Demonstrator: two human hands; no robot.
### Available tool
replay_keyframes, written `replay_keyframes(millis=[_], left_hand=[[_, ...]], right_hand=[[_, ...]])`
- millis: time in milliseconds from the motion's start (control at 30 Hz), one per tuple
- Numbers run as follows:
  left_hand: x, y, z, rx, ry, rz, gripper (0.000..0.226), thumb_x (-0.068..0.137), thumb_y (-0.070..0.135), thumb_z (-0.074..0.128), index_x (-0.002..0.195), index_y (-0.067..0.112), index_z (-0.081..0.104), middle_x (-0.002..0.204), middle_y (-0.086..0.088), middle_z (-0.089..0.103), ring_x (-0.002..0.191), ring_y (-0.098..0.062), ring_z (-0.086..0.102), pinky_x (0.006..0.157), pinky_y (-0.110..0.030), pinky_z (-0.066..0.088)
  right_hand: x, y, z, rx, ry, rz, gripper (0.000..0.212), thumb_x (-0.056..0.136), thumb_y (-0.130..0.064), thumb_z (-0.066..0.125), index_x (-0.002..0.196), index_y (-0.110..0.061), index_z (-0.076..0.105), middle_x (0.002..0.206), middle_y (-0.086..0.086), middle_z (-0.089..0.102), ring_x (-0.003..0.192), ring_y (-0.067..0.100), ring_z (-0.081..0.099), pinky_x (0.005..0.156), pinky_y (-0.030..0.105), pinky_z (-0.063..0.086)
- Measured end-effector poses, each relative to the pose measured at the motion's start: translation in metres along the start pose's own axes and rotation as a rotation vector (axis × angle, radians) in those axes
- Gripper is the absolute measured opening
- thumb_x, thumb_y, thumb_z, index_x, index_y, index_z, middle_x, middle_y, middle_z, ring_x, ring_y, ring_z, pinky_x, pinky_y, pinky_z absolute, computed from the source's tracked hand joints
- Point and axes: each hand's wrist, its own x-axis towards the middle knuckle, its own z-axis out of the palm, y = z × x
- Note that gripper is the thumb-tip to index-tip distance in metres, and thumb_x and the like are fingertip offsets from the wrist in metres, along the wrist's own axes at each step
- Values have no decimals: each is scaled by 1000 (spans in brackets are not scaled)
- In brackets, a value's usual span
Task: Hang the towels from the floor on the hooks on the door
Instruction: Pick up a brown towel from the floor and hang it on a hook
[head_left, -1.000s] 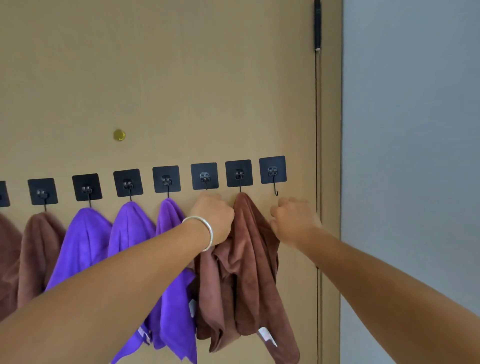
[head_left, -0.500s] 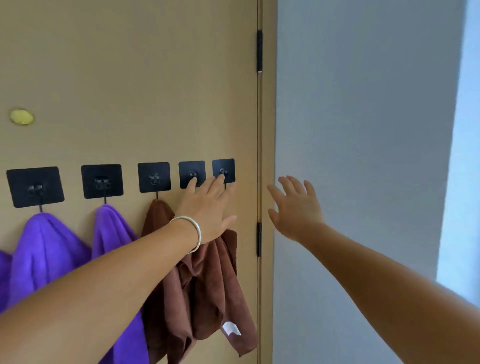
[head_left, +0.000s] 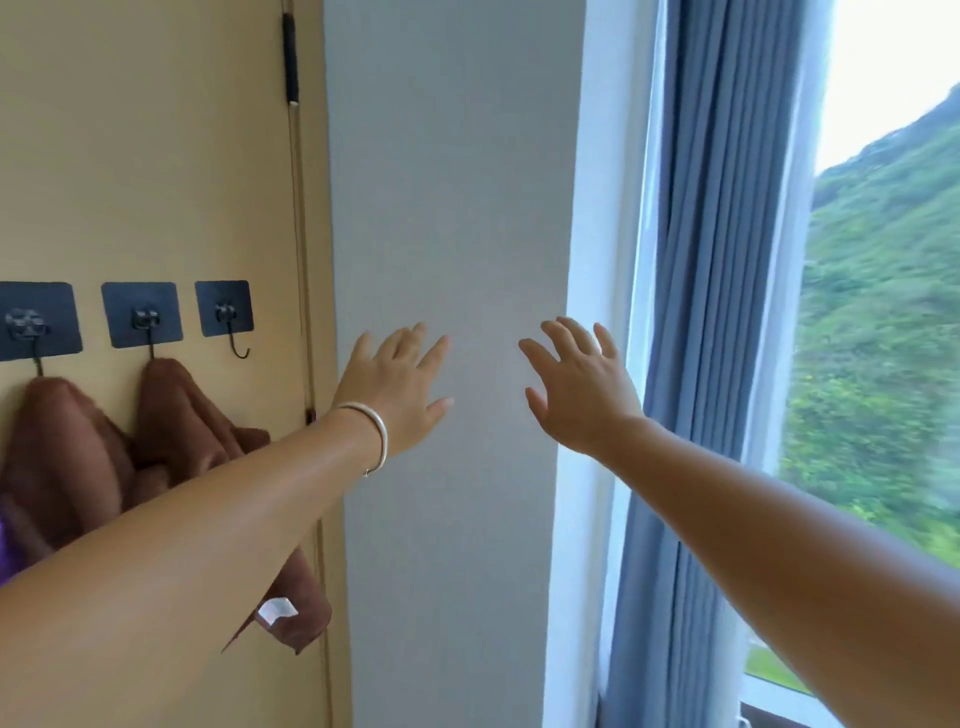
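Both hands off the door since earlier, view swung right. Left hand and right hand spread, empty. Brown towels hang at 9 o'clock; end hook bare, awaiting next towel.

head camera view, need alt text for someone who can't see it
Two bare hands, the left hand with a silver bracelet and the right hand, reach open-fingered toward a grey wall, holding nothing. Left of them, two brown cloth towels hang from black square adhesive hooks on a tan door; the rightmost hook is bare. A blue curtain hangs at right.
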Motion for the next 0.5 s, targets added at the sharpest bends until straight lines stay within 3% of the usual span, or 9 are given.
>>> replay_keyframes(millis=[500], left_hand=[[87,274,-99,-350,244,338,72,94,60,27,152,26,3,159,-7,14,145,-23,16,115,-51,16]], right_hand=[[-170,242,-117,-327,-127,371,57,93,-45,49,144,-24,37,152,9,30,145,26,19,118,51,12]])
